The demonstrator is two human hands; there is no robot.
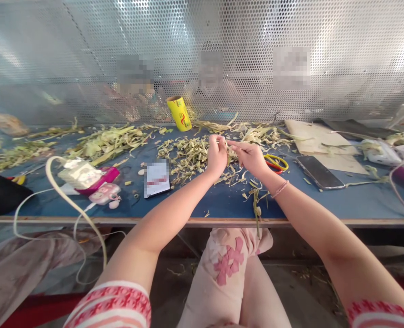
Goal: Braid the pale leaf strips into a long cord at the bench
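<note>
My left hand [217, 156] is closed, its fingers curled in over the heap of dried plant pieces [188, 157]. Right beside it, my right hand [251, 157] is closed too, its index finger stretched across to the left fingertips. Whatever the fingertips pinch is too small to make out. Pale, curled strips and greenish bits make up the heap under and around both hands. A yellow and a red ring-shaped band [276, 162] lie just right of my right hand. One long stem [256, 205] hangs over the table's front edge below it.
A yellow tube [179, 114] stands tilted against the perforated metal panel [202, 36]. Left are a leafy pile [115, 140], a power strip with chargers [85, 175] and a card-like object [157, 177]. A phone [320, 172] and cardboard [311, 136] lie right.
</note>
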